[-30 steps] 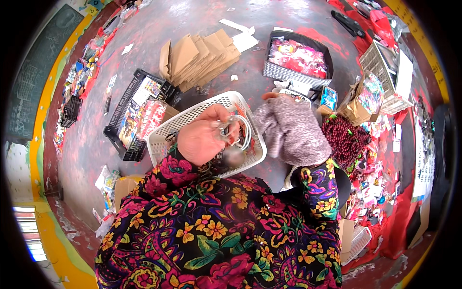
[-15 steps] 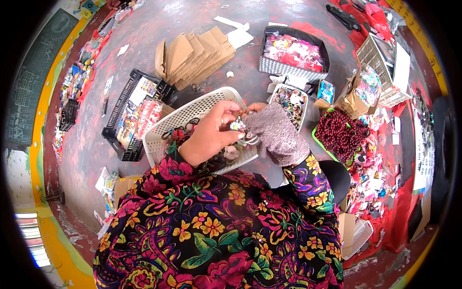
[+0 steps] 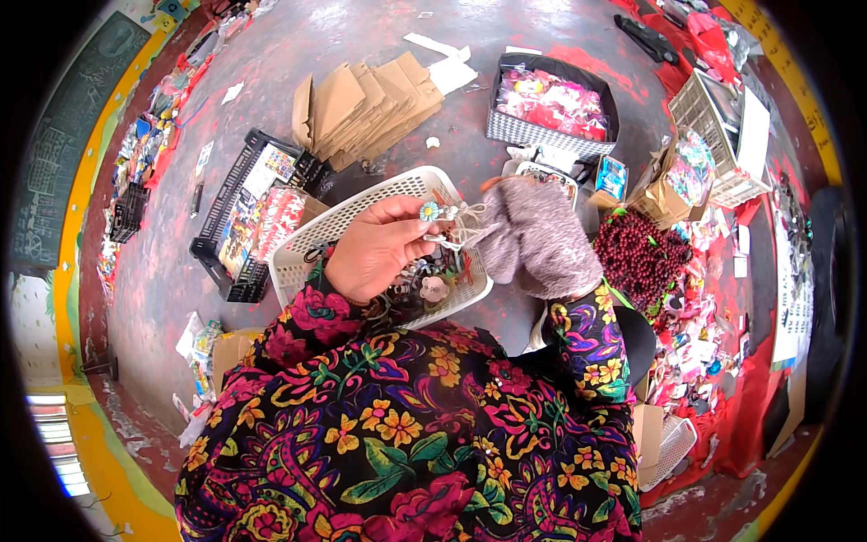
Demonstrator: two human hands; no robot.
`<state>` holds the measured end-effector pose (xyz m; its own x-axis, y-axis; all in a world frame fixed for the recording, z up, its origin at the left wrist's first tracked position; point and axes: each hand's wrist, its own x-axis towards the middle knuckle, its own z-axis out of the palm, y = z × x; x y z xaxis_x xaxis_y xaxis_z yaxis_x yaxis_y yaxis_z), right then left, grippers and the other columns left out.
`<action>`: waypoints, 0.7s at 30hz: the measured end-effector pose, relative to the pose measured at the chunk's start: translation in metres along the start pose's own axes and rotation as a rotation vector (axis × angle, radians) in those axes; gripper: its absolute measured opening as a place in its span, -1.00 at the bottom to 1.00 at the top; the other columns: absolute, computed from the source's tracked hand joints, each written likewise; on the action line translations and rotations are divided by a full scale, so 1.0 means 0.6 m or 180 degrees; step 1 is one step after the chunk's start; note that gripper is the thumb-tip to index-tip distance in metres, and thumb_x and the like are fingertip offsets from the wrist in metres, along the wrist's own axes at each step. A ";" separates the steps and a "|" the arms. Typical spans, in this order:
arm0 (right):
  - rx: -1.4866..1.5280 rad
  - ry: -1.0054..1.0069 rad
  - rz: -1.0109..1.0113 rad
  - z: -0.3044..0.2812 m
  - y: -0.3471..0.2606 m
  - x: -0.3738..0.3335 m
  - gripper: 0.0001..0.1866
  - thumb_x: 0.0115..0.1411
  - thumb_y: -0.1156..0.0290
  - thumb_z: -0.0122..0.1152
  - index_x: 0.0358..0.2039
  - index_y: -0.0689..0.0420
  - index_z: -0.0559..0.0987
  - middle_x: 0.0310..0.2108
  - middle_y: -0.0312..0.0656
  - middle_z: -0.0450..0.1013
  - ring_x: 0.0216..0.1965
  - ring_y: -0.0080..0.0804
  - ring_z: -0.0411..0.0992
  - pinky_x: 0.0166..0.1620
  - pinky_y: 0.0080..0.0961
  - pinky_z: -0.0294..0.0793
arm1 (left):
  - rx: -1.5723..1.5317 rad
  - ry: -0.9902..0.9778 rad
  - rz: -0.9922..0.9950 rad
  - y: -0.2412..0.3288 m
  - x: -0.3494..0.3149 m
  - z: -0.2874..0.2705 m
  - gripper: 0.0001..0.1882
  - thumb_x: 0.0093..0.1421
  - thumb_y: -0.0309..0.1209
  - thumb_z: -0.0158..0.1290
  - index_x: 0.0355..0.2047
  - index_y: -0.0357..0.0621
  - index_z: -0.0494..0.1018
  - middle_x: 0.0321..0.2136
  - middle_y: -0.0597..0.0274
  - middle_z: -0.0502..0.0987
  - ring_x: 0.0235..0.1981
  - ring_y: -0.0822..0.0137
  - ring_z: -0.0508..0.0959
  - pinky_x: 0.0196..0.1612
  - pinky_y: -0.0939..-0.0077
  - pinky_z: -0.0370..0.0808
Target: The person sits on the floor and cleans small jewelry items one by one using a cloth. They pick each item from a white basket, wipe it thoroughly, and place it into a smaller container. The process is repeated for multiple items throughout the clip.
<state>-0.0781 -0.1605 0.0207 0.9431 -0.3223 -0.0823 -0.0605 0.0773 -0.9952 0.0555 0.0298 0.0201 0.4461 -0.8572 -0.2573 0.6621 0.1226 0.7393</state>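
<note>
Above a white perforated basket (image 3: 312,221), my left hand (image 3: 375,248) pinches a small blue-and-white daisy charm (image 3: 429,211) between thumb and fingers. Pale looped cords (image 3: 468,226) run from the charm to my right hand (image 3: 542,235). A fuzzy grey-mauve glove covers most of that hand; its fingers curl in at the cords' far end, partly hidden. Small trinkets fill the basket below, among them a pink round animal-like piece (image 3: 434,289) and dark loops.
Around me stand a black crate (image 3: 212,230) of packets, folded cardboard (image 3: 361,108), a dark-rimmed bin (image 3: 551,135) of pink packages, and a tray of dark red beads (image 3: 641,257). A tan carton (image 3: 664,203) and a pale crate (image 3: 704,126) are at right.
My gloved right hand has moved slightly right, away from my left. The cords now stretch between the hands, and the daisy charm shows plainly in my left fingers.
</note>
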 end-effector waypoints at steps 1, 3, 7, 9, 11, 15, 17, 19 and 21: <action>0.0200 0.0129 0.0013 -0.006 0.001 -0.002 -0.73 0.25 0.28 -0.10 -0.22 0.20 0.44 -0.44 -0.27 0.44 -0.42 -0.48 0.43 -0.38 -0.55 0.38 | -0.0024 0.0002 0.0070 0.001 -0.002 0.002 -0.82 0.17 -0.62 -0.05 -0.20 -0.26 0.39 -0.28 0.11 0.50 -0.26 0.29 0.53 -0.27 0.49 0.50; 0.0608 0.0386 0.0039 -0.016 0.000 -0.005 -0.71 0.28 0.26 -0.14 -0.23 0.21 0.44 -0.49 -0.30 0.42 -0.47 -0.57 0.40 -0.43 -0.60 0.37 | 0.0098 0.0008 0.0138 0.008 -0.004 0.004 -0.83 0.17 -0.62 -0.06 -0.21 -0.26 0.39 -0.29 0.12 0.50 -0.27 0.30 0.53 -0.26 0.47 0.50; -0.1118 0.0604 -0.0836 -0.007 -0.023 -0.004 -0.78 0.09 0.44 -0.05 -0.24 0.16 0.47 -0.52 -0.18 0.41 -0.56 -0.30 0.40 -0.50 -0.45 0.38 | 0.0273 -0.0088 0.0101 0.015 -0.007 0.010 -0.83 0.17 -0.62 -0.05 -0.21 -0.27 0.40 -0.31 0.14 0.50 -0.29 0.33 0.53 -0.25 0.47 0.51; -0.1888 0.0459 -0.1320 0.016 -0.029 -0.012 -0.79 0.10 0.40 -0.01 -0.26 0.15 0.48 -0.47 -0.16 0.43 -0.54 -0.27 0.43 -0.50 -0.42 0.41 | 0.0242 -0.0125 0.0030 0.010 -0.003 0.023 -0.83 0.16 -0.62 -0.05 -0.21 -0.28 0.40 -0.32 0.16 0.50 -0.30 0.34 0.53 -0.25 0.49 0.51; -0.2476 0.0236 -0.1515 0.057 -0.034 -0.023 -0.81 0.11 0.36 0.02 -0.28 0.14 0.48 -0.42 -0.13 0.45 -0.52 -0.24 0.46 -0.49 -0.39 0.44 | 0.0299 -0.0128 -0.0027 0.001 0.002 0.026 -0.82 0.15 -0.64 -0.06 -0.22 -0.27 0.40 -0.35 0.21 0.50 -0.31 0.38 0.53 -0.26 0.52 0.51; -0.2094 0.0443 -0.0757 0.095 -0.032 -0.035 -0.72 0.05 0.32 0.10 -0.21 0.10 0.47 -0.41 -0.09 0.44 -0.45 -0.19 0.46 -0.40 -0.36 0.41 | 0.0350 -0.0208 -0.0351 -0.015 0.007 0.044 -0.76 0.07 -0.70 -0.04 -0.22 -0.28 0.39 -0.37 0.27 0.47 -0.35 0.43 0.50 -0.29 0.56 0.44; -0.2559 0.0157 -0.0773 0.082 -0.036 -0.043 -0.76 0.04 0.30 0.11 -0.27 0.10 0.47 -0.45 -0.12 0.42 -0.48 -0.21 0.45 -0.48 -0.33 0.38 | 0.0627 -0.0263 -0.0318 -0.019 0.002 0.040 -0.76 0.07 -0.70 -0.04 -0.22 -0.29 0.39 -0.39 0.30 0.46 -0.37 0.44 0.49 -0.29 0.58 0.42; -0.3017 0.0153 -0.0864 0.078 -0.032 -0.041 -0.82 0.01 0.26 0.13 -0.40 0.06 0.44 -0.49 -0.18 0.39 -0.50 -0.25 0.43 -0.53 -0.32 0.34 | 0.0955 -0.0303 -0.0314 -0.016 -0.005 0.041 -0.78 0.07 -0.69 -0.04 -0.23 -0.30 0.39 -0.39 0.31 0.45 -0.37 0.46 0.48 -0.29 0.60 0.41; -0.2243 0.0164 -0.0904 0.074 -0.018 -0.040 -0.81 0.01 0.25 0.13 -0.42 0.06 0.44 -0.53 -0.20 0.39 -0.50 -0.25 0.43 -0.52 -0.33 0.35 | 0.1337 -0.0404 -0.0343 -0.010 -0.003 0.047 -0.80 0.08 -0.68 -0.02 -0.25 -0.31 0.40 -0.37 0.30 0.46 -0.35 0.47 0.48 -0.29 0.61 0.41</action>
<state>-0.0858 -0.1118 0.0357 0.9382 -0.2848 0.1968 -0.0286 -0.6303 -0.7758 0.0336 0.0167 0.0340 0.2933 -0.9117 -0.2877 0.3872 -0.1619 0.9077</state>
